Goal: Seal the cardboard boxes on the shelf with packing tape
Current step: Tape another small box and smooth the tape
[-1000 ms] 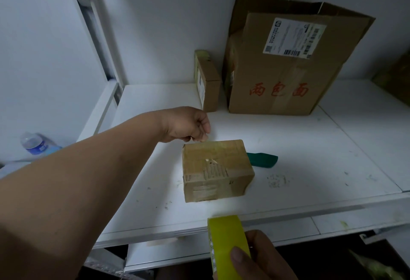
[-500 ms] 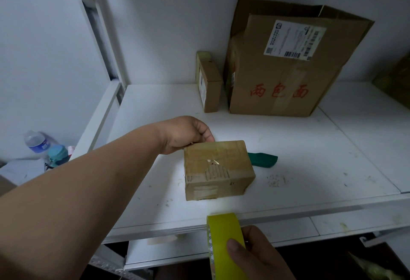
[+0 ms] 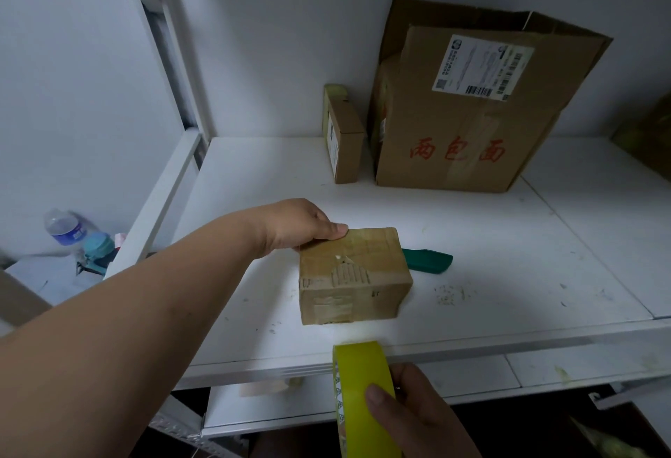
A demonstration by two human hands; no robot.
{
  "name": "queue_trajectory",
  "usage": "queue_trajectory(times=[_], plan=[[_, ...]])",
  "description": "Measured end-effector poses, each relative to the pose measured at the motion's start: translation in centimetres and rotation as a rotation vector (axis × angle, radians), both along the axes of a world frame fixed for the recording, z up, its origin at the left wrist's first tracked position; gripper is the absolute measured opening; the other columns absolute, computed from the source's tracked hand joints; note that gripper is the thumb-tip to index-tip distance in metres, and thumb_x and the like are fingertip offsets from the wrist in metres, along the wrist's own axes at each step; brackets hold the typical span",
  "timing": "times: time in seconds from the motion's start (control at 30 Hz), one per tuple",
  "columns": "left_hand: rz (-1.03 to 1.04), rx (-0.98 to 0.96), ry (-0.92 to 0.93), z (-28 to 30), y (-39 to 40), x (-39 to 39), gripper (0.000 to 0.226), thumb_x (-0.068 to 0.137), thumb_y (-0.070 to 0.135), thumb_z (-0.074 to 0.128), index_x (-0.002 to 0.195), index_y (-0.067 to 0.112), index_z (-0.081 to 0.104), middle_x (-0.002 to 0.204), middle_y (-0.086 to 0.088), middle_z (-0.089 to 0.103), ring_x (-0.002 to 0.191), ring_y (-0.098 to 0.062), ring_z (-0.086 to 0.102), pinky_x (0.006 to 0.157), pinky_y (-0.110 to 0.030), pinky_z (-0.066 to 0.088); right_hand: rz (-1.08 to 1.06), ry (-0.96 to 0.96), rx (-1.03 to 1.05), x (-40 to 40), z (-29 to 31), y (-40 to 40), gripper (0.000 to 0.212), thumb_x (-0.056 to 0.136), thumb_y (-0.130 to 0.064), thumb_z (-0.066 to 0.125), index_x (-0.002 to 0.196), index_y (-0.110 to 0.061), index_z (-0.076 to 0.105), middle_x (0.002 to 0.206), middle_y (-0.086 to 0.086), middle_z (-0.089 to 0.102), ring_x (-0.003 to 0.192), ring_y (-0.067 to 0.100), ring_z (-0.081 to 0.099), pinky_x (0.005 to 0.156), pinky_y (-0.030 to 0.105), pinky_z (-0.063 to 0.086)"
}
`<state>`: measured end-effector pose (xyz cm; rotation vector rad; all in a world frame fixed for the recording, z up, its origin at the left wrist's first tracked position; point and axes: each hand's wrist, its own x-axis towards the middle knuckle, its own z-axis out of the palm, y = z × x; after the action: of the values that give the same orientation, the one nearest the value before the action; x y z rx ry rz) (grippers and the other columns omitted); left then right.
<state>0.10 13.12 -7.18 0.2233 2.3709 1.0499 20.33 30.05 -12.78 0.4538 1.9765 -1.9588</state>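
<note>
A small brown cardboard box [image 3: 354,276] lies on the white shelf [image 3: 508,257], with old tape patches on its near face. My left hand [image 3: 297,225] rests on the box's far left top corner, thumb flat on the top; the fingers are hidden behind the box. A roll of yellow packing tape [image 3: 357,388] is held upright below the shelf's front edge by my right hand [image 3: 417,410], thumb pressed on its outer face. A thin strand seems to run from the roll toward the box, but it is too faint to be sure.
A large open cardboard box [image 3: 472,112] with a shipping label and red characters stands at the back. A slim carton [image 3: 343,134] stands beside it. A green-handled cutter [image 3: 428,263] lies just behind the small box. A water bottle [image 3: 65,227] stands far left, below.
My left hand has slid from behind the small box onto its far left top corner. The tape roll in my right hand has stayed near the shelf's front edge.
</note>
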Motion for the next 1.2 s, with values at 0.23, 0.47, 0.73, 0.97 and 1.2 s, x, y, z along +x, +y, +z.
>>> queue_trajectory(times=[0.23, 0.47, 0.73, 0.97, 1.2], plan=[[-0.088, -0.209, 0.632, 0.1, 0.7, 1.3, 0.023, 0.090, 0.036, 0.068, 0.110, 0.025, 0.071, 0.103, 0.007, 0.058, 0.097, -0.009, 0.054, 0.090, -0.026, 0.044, 0.035, 0.006, 0.002, 0.0, -0.2, 0.2, 0.048, 0.062, -0.046, 0.065, 0.096, -0.012, 0.061, 0.066, 0.001, 0.068, 0.062, 0.008, 0.064, 0.062, 0.021, 0.048], [-0.174, -0.270, 0.900, -1.7, 1.4, 4.1, 0.028, 0.094, 0.036, 0.060, 0.117, 0.022, 0.070, 0.110, 0.005, 0.059, 0.105, -0.014, 0.053, 0.087, -0.033, 0.050, 0.051, 0.034, 0.003, 0.1, -0.4, 0.6, 0.070, 0.046, -0.062, 0.067, 0.095, -0.012, 0.060, 0.066, 0.001, 0.066, 0.064, 0.010, 0.063, 0.064, 0.024, 0.047], [-0.233, -0.269, 0.606, -2.0, -0.3, 6.1, 0.103, 0.065, 0.083, 0.042, 0.152, 0.027, 0.035, 0.131, 0.012, 0.033, 0.123, -0.010, 0.027, 0.112, -0.031, 0.031, 0.044, 0.034, 0.004, -0.1, -0.5, 0.7, 0.052, 0.062, -0.050, 0.075, 0.095, -0.012, 0.063, 0.071, 0.011, 0.067, 0.065, 0.013, 0.064, 0.063, 0.024, 0.049], [-0.336, -0.471, 0.752, -3.6, -0.5, 7.0, 0.091, 0.078, 0.080, 0.006, 0.156, 0.035, 0.009, 0.165, 0.005, 0.009, 0.149, -0.020, 0.010, 0.121, -0.042, 0.014, 0.057, -0.019, -0.032, -0.3, 0.1, 0.8, 0.047, 0.062, -0.038, 0.069, 0.096, -0.007, 0.061, 0.067, 0.007, 0.066, 0.064, 0.017, 0.063, 0.060, 0.028, 0.048], [-0.273, -0.255, 0.582, -3.2, -0.3, 7.0, 0.096, 0.084, 0.073, 0.042, 0.158, 0.023, 0.006, 0.164, 0.010, -0.001, 0.149, -0.007, -0.013, 0.123, -0.026, -0.002, 0.314, 0.122, 0.569, -1.3, 2.6, 2.8, 0.034, 0.082, -0.064, 0.059, 0.086, -0.031, 0.065, 0.081, -0.010, 0.071, 0.074, -0.003, 0.063, 0.071, 0.018, 0.048]])
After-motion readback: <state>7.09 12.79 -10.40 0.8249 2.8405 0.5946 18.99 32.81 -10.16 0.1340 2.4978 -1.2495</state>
